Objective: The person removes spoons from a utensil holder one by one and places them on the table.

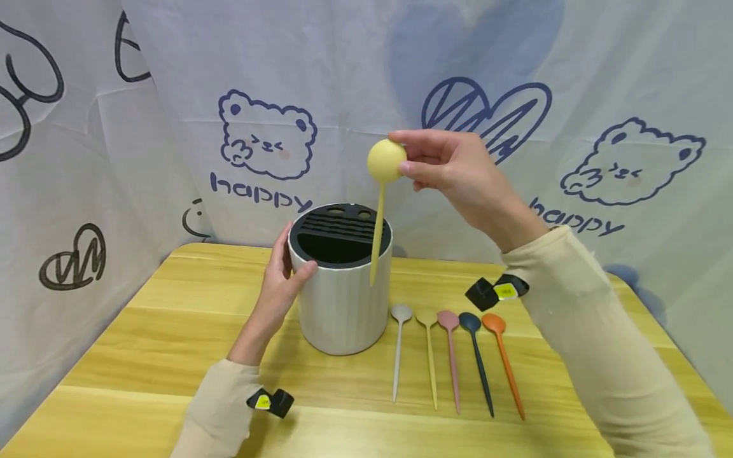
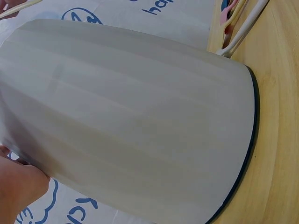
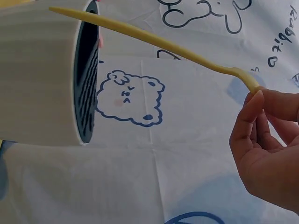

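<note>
My right hand [image 1: 452, 168] pinches a yellow spoon [image 1: 387, 161] by its round bowl, up in the air near the right side of a white ribbed utensil holder [image 1: 343, 312]. The spoon's handle points down and overlaps the holder's rim in the head view. In the right wrist view, the thin handle [image 3: 154, 38] has a bend close to the fingertips. My left hand [image 1: 280, 280] grips the holder's left side, thumb at the front of the rim and fingers round the back. A black lid [image 1: 338, 229] with a wide opening, narrow slots and two round holes tops the holder.
Right of the holder, several spoons lie in a row on the wooden table [image 1: 137, 356]: grey [image 1: 402, 313], pale yellow [image 1: 426, 318], pink [image 1: 448, 320], dark blue [image 1: 471, 322] and orange [image 1: 494, 323]. A printed cloth [image 1: 343, 76] hangs behind the table.
</note>
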{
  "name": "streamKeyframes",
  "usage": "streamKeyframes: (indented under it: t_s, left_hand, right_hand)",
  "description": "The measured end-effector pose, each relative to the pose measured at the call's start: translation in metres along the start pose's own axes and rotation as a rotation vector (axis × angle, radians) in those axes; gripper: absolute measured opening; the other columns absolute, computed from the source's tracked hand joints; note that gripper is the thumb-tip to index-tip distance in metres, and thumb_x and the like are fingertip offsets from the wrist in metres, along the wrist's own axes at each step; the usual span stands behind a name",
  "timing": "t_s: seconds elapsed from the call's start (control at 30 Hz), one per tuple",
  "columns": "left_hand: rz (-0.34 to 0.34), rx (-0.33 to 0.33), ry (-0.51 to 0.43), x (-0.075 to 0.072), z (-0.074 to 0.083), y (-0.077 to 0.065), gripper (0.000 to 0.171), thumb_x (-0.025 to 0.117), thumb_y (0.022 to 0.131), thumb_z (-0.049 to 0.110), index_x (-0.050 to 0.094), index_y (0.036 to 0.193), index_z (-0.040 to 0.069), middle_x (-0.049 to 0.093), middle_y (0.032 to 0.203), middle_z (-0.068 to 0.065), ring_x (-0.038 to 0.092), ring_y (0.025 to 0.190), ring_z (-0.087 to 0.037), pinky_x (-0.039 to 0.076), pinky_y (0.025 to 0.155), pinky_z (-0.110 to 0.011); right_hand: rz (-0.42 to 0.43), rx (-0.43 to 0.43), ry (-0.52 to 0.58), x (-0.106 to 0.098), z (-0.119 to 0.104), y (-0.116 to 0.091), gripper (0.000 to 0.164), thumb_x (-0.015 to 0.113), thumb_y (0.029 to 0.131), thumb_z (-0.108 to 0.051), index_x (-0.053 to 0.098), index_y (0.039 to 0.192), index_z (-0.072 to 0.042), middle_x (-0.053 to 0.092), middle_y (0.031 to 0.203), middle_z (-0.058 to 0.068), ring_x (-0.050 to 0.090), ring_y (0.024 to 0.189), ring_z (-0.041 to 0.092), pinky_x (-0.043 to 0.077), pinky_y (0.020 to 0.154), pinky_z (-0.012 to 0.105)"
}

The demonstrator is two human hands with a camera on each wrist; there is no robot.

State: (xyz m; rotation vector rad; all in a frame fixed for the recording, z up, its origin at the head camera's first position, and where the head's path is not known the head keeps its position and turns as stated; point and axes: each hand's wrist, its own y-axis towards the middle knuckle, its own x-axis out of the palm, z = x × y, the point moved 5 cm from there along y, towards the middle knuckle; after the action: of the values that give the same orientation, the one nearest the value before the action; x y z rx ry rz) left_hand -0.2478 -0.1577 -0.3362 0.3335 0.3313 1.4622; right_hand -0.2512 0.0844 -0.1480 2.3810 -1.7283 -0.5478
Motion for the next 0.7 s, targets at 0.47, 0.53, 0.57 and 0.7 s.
streamKeyframes:
  t_s: [0.47, 0.53, 0.57, 0.7]
  left_hand:
    - [0.008, -0.004, 0.001, -0.001, 0.0, 0.0, 0.084, 0.062, 0.089, 0.029, 0.014, 0.154, 0.007, 0.017, 0.159, -0.005, 0.015, 0.144, -0.017, 0.014, 0.116, -0.038]
    - [0.007, -0.003, 0.001, 0.0, 0.001, -0.001, 0.084, 0.063, 0.089, 0.03, 0.014, 0.154, 0.007, 0.016, 0.159, -0.006, 0.014, 0.144, -0.017, 0.014, 0.117, -0.039]
    - [0.005, -0.003, 0.004, 0.0, 0.001, -0.001, 0.084, 0.063, 0.089, 0.03, 0.014, 0.155, 0.008, 0.016, 0.159, -0.006, 0.014, 0.144, -0.018, 0.014, 0.117, -0.039]
    - [0.009, -0.008, 0.017, 0.0, 0.002, -0.001, 0.086, 0.064, 0.089, 0.032, 0.014, 0.155, 0.008, 0.016, 0.159, -0.007, 0.014, 0.145, -0.02, 0.014, 0.116, -0.04]
  right_hand:
    - [-0.06, 0.087, 0.021, -0.004, 0.04, -0.007, 0.052, 0.068, 0.081, 0.012, 0.055, 0.131, 0.007, 0.069, 0.104, 0.005, 0.061, 0.093, 0.021, 0.051, 0.077, 0.023]
    - [-0.061, 0.104, 0.012, -0.004, 0.046, -0.009, 0.052, 0.068, 0.081, 0.012, 0.055, 0.132, 0.007, 0.069, 0.104, 0.005, 0.062, 0.092, 0.02, 0.051, 0.076, 0.022]
    - [-0.061, 0.116, 0.01, -0.005, 0.049, -0.01, 0.052, 0.068, 0.081, 0.011, 0.055, 0.132, 0.006, 0.069, 0.104, 0.004, 0.062, 0.092, 0.02, 0.052, 0.076, 0.023]
    - [-0.063, 0.168, 0.004, -0.007, 0.062, -0.012, 0.052, 0.068, 0.082, 0.01, 0.055, 0.132, 0.005, 0.07, 0.102, 0.003, 0.062, 0.089, 0.017, 0.051, 0.073, 0.022]
